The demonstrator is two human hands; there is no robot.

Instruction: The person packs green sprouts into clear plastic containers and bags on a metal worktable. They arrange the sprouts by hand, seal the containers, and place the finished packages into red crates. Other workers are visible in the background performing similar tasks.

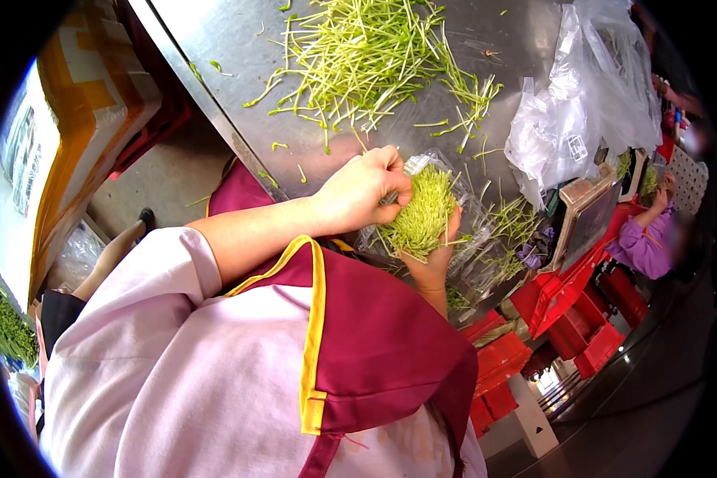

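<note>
My right hand [433, 266] holds a dense bunch of pale green shoots [421, 215] from below and the right, its thumb along the side. My left hand [364, 188] reaches in from the left, back of the hand up. Its thumb and fingers curl against the bunch's left edge; whether they pinch any stems is hidden. Clear plastic packaging [478, 236] lies around and beneath the bunch. Beyond my hands, a loose heap of long-stemmed green shoots [364, 66] spreads over the stainless steel table [239, 77].
Clear plastic bags [555, 131] lie on the table's right, near a scale-like device [585, 209]. Loose shoots [511, 224] scatter beside it. Red plastic crates [579, 322] stand lower right; a co-worker in purple [645, 248] works beyond. A taped foam box [89, 119] and another person's leg [116, 254] are left.
</note>
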